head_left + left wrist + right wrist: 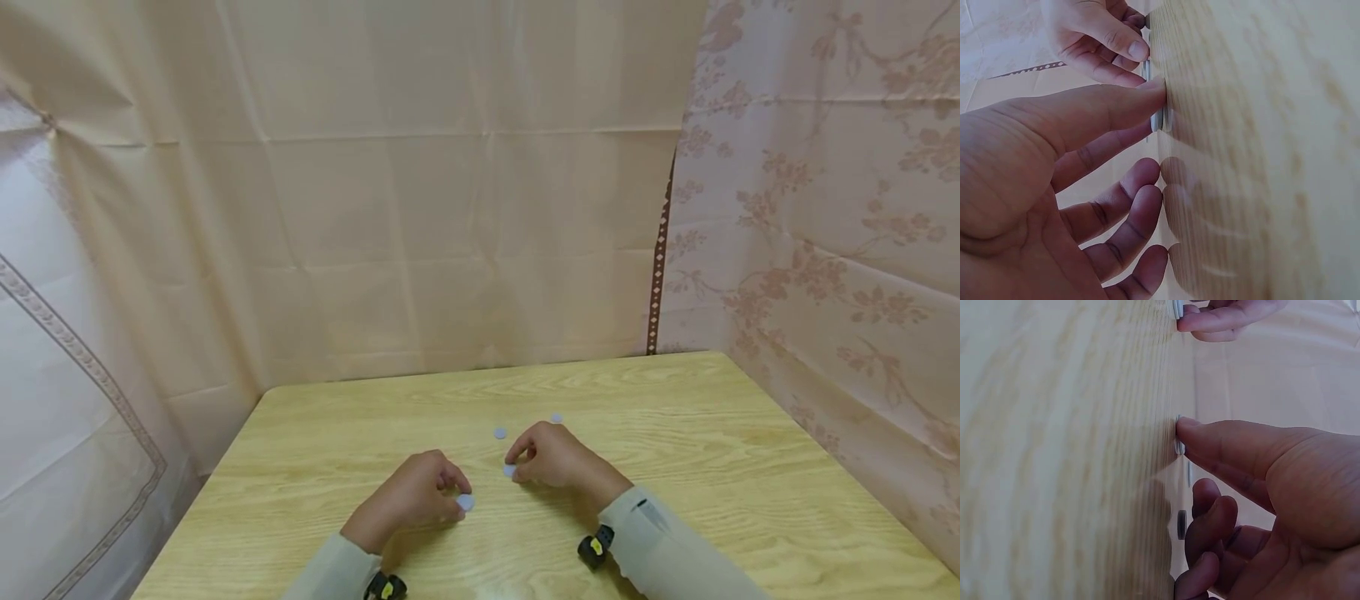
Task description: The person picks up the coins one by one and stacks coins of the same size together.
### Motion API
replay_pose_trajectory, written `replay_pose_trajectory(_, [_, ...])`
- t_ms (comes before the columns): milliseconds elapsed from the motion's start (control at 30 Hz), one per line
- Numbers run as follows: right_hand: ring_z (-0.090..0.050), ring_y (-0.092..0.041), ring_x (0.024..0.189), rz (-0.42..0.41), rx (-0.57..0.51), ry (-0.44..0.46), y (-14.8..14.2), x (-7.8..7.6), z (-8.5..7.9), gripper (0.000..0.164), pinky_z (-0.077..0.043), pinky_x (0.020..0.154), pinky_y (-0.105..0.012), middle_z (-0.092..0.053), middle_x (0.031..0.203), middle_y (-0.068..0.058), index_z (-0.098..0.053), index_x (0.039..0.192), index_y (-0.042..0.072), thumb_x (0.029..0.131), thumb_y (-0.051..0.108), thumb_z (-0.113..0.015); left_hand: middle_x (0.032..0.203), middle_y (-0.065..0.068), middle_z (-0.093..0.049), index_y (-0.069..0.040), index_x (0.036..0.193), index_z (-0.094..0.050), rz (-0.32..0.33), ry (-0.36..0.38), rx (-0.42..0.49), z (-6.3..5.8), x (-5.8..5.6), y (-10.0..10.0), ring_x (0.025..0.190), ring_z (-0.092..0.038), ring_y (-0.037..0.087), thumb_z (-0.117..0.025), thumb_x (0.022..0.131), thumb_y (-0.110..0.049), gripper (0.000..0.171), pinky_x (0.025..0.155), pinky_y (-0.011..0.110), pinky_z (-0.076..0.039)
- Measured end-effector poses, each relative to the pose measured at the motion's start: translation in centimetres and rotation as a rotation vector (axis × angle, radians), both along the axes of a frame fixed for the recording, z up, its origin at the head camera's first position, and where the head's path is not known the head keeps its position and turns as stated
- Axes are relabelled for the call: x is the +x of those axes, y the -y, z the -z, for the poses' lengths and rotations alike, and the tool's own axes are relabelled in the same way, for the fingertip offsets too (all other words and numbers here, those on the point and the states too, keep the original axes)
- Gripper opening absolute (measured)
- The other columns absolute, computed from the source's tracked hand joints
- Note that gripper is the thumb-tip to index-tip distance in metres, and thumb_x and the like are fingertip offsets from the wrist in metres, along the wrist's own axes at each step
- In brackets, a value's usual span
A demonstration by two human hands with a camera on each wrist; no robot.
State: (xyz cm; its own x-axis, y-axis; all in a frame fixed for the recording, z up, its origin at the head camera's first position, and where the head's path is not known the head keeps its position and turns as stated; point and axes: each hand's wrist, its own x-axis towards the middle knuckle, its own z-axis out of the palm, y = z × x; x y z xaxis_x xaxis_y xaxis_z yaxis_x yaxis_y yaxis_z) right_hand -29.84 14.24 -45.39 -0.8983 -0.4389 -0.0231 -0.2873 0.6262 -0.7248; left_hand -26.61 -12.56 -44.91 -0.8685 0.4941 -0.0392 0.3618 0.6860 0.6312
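Observation:
On the wooden table my left hand [416, 493] pinches a small pale grey round disc [466, 502] between thumb and index finger. The left wrist view shows this thin disc [1157, 120] edge-on at the tabletop, the other fingers loosely curled below it. Farther forward and to the right, my right hand [557, 458] holds a similar disc [510, 472] by its edges with thumb and forefinger. In the right wrist view that disc [1179, 447] is partly hidden by the thumb. Both discs lie at or just above the table surface.
Two more flat discs lie beyond the right hand: one round disc [500, 433] to its upper left, another disc [557, 418] just behind its knuckles. The light wood table [315, 450] meets a beige curtain [450, 208] at the back and a floral curtain [847, 250] at right.

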Motion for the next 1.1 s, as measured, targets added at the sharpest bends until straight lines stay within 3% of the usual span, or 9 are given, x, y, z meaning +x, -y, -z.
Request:
replay_pose_trajectory(300, [-0.050, -0.012, 0.059, 0.004, 0.018, -0.010, 0.06, 0.03, -0.20, 0.010, -0.042, 0.053, -0.026, -0.060, 0.068, 0.001, -0.079, 0.092, 0.016, 0.085, 0.012, -0.085, 0.099, -0.004, -0.068, -0.020, 0.095, -0.082, -0.002, -0.013, -0.011, -0.17, -0.03, -0.04, 0.092, -0.059, 0.017, -0.092, 0.077, -0.017, 0.021, 0.081, 0.040, -0.051])
replay_pose_trajectory(733, [-0.049, -0.012, 0.059, 0.010, -0.029, 0.062, -0.02, -0.06, 0.18, 0.017, -0.041, 0.054, -0.026, -0.057, 0.067, 0.002, -0.070, 0.087, 0.010, 0.081, 0.006, -0.086, 0.100, -0.003, -0.068, -0.019, 0.096, -0.082, -0.002, -0.012, -0.009, -0.06, 0.16, -0.10, 0.092, -0.058, 0.017, -0.092, 0.077, -0.017, 0.021, 0.082, 0.041, -0.052])
replay_pose_trajectory(1100, [-0.054, -0.013, 0.069, -0.001, 0.007, -0.011, 0.25, 0.08, -0.01, 0.021, -0.045, 0.058, -0.026, -0.061, 0.076, 0.000, -0.068, 0.085, 0.010, 0.079, 0.007, -0.088, 0.099, -0.006, -0.068, -0.020, 0.096, -0.082, -0.009, -0.013, -0.012, -0.07, 0.28, 0.03, 0.091, -0.058, 0.015, -0.091, 0.077, -0.017, 0.021, 0.082, 0.039, -0.051])
